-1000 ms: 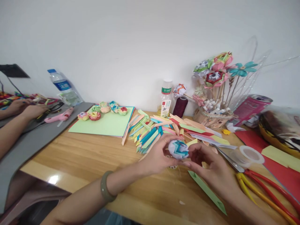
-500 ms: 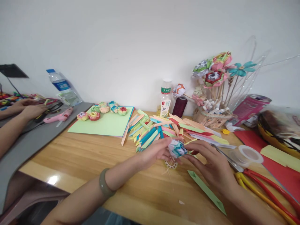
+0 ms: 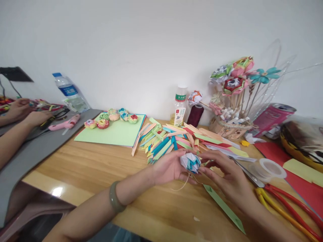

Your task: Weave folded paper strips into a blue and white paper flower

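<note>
Both my hands meet over the wooden table point(image 3: 106, 168) around a small folded paper flower point(image 3: 190, 162) in white, teal and pink. My left hand point(image 3: 170, 167) cups it from the left with the thumb on top. My right hand point(image 3: 224, 176) pinches its right side with curled fingers. A pale thread point(image 3: 182, 185) hangs from under the flower down to the tabletop. A pile of folded paper strips point(image 3: 171, 139) in many colours lies just behind my hands. A green folded strip point(image 3: 223, 208) lies below my right hand.
Finished paper flowers point(image 3: 111, 118) sit on a green sheet point(image 3: 113, 134) at the back left. Paper flowers on sticks point(image 3: 236, 80) stand in a basket beside a small bottle point(image 3: 179, 106) and a dark thread spool point(image 3: 194, 115). Tape roll point(image 3: 267, 169) and red-yellow scissors point(image 3: 282, 201) lie right. Another person's arms point(image 3: 17, 124) work at far left.
The flower has been turned in my fingers and brought slightly lower. The thread now trails out below it to the left. The other person's hands shifted a little.
</note>
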A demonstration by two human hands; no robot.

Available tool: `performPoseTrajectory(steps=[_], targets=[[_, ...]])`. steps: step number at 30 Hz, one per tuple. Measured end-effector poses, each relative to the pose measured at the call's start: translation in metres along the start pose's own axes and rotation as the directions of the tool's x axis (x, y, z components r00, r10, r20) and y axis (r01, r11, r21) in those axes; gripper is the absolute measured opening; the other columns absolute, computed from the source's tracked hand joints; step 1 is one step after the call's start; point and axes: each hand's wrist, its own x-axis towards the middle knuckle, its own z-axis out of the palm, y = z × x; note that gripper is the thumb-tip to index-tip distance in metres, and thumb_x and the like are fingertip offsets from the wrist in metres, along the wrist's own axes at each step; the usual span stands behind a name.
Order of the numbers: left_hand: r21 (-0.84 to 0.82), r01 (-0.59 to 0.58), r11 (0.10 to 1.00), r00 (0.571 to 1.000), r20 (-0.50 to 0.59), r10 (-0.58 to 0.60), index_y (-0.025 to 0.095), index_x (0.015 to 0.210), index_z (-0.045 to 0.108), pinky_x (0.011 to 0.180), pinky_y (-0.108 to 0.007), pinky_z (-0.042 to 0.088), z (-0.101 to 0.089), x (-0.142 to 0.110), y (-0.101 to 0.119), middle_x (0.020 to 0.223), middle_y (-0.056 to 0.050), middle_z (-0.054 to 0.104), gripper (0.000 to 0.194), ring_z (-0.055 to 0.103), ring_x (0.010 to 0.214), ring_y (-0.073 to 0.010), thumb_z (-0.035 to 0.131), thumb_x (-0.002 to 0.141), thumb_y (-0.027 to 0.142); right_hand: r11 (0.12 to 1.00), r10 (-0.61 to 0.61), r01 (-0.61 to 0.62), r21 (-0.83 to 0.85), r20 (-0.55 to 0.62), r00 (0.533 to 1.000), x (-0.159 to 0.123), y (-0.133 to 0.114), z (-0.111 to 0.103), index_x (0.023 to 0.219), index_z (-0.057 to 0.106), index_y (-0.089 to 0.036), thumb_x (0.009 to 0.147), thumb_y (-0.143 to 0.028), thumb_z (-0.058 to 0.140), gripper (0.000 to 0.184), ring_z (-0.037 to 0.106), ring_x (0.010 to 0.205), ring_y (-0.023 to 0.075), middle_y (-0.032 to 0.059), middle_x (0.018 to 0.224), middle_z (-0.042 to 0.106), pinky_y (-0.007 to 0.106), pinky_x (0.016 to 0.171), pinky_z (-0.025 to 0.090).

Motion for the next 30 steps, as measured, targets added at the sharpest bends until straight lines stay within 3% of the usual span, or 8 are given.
performPoseTrajectory(steps=[3,8,13,20,25,30], targets=[[0.025,0.016,1.000,1.000,-0.017,-0.015,0.017,0.092,0.055,0.060,-0.033,0.050,-0.0008,-0.0002,-0.0031,0.088,-0.007,0.063,0.026,0.063,0.072,-0.0193,0.044,0.081,0.038,0.998,0.031,-0.033,0.062,0.027,0.999,0.0008,-0.0041,-0.0001,0.093,0.060,-0.025,0.077,-0.028,0.059,0.016,0.058,0.076,0.0175,0.0036,0.091,0.061,0.031,0.064,0.050],[0.181,0.140,0.974,0.990,-0.010,-0.140,0.016,0.102,0.053,0.052,-0.026,0.047,-0.0016,-0.0017,-0.0037,0.082,-0.007,0.062,0.038,0.063,0.066,-0.0184,0.045,0.079,0.045,0.989,0.091,-0.097,0.113,0.053,0.994,0.0024,-0.0066,-0.0012,0.090,0.062,-0.025,0.074,-0.030,0.062,0.017,0.057,0.078,0.0181,0.0035,0.089,0.062,0.030,0.064,0.049],[0.248,0.146,0.958,0.987,-0.097,-0.125,0.021,0.113,0.050,0.049,-0.023,0.044,-0.0026,-0.0025,-0.0008,0.075,-0.001,0.059,0.040,0.055,0.054,-0.0096,0.052,0.076,0.038,0.980,0.134,-0.143,0.141,0.072,0.988,0.0046,-0.0075,-0.0041,0.084,0.064,-0.026,0.069,-0.034,0.066,0.017,0.055,0.084,0.0195,0.0029,0.088,0.061,0.030,0.070,0.046],[0.201,0.133,0.971,0.988,-0.103,-0.114,0.016,0.113,0.053,0.050,-0.025,0.044,-0.0032,0.0017,-0.0023,0.076,-0.003,0.059,0.042,0.056,0.058,-0.0125,0.053,0.072,0.027,0.972,0.167,-0.185,0.148,0.124,0.978,0.0044,-0.0061,-0.0050,0.079,0.065,-0.025,0.070,-0.037,0.065,0.016,0.053,0.085,0.0187,0.0025,0.089,0.053,0.034,0.080,0.042],[0.247,0.077,0.966,0.991,-0.124,-0.048,0.014,0.102,0.060,0.052,-0.023,0.044,0.0001,0.0002,-0.0056,0.077,-0.005,0.058,0.036,0.055,0.063,-0.0114,0.055,0.075,0.038,0.996,0.078,-0.082,0.046,0.094,0.993,0.0025,-0.0061,-0.0030,0.079,0.065,-0.026,0.074,-0.033,0.061,0.009,0.054,0.083,0.0187,0.0031,0.088,0.053,0.033,0.075,0.045],[0.274,0.036,0.961,0.991,-0.137,0.002,0.017,0.102,0.061,0.059,-0.024,0.045,0.0048,-0.0025,-0.0064,0.084,-0.006,0.060,0.033,0.055,0.070,-0.0120,0.059,0.073,0.034,0.975,-0.171,0.176,-0.139,0.043,0.984,-0.0009,-0.0035,-0.0025,0.090,0.063,-0.029,0.077,-0.018,0.057,0.018,0.053,0.083,0.0196,0.0039,0.088,0.054,0.034,0.069,0.045]])
